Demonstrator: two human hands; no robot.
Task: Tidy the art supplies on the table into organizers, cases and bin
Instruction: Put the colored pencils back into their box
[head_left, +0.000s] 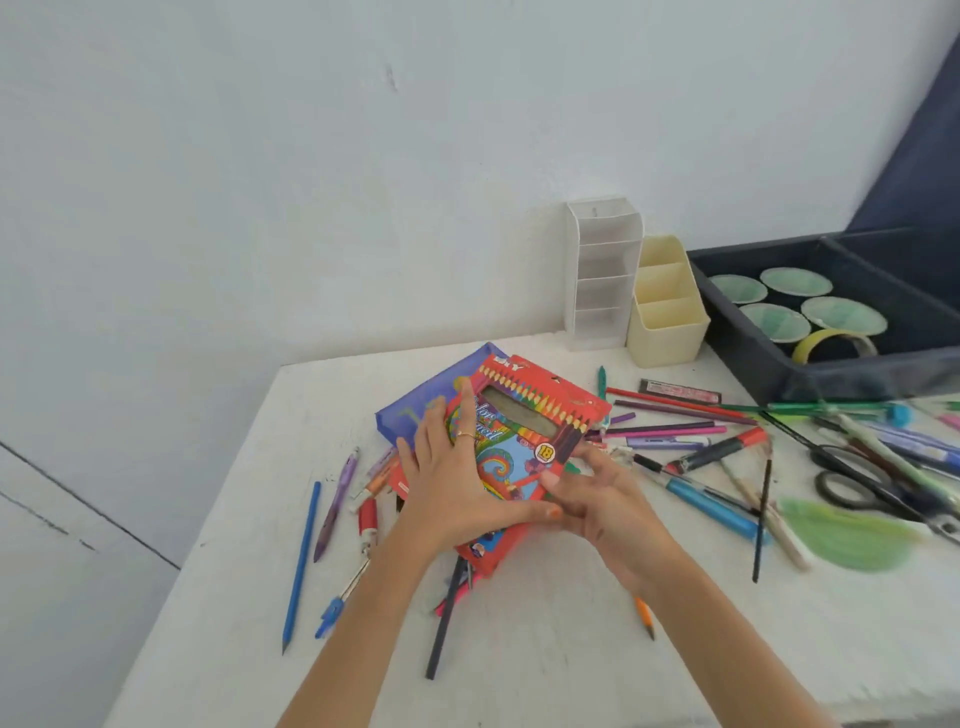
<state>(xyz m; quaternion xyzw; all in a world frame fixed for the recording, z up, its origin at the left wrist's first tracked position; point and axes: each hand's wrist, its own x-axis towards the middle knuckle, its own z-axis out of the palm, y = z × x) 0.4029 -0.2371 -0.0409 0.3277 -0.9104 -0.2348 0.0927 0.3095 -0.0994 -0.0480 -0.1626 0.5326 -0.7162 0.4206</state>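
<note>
**A:** What could be going wrong here?

**B:** Nearest, on this side of the red pencil box (524, 415), a dark pencil (443, 623) and an orange pencil (644, 616) are lying loose on the table (519, 686). If the box is getting dragged across them, they could be rolling off the edge.

**A:** And the hands?

**B:** The left hand (447, 467) is pressing flat on the box's face, fingers stretched out and spread. The right hand (597, 499) is pinching the box's right edge, thumb on top and fingers curling beneath. The box is sitting tilted on a blue pouch (431, 389) and loose pens (368, 512), so I'm judging it could be slipping sideways while being lifted. I cannot tell whether its flap is closed.

**A:** Anything inside it?

**B:** Its window is showing only grey, so it's probably empty.

**A:** And beyond the box?

**B:** Behind it and to its right, a white tiered organizer (602, 275) and a cream organizer (667, 312) are standing just beside each other, both looking empty. Further right of the box, a dark bin (748, 338) is holding four pale green plates (795, 280) and a tape roll (826, 333).
</note>
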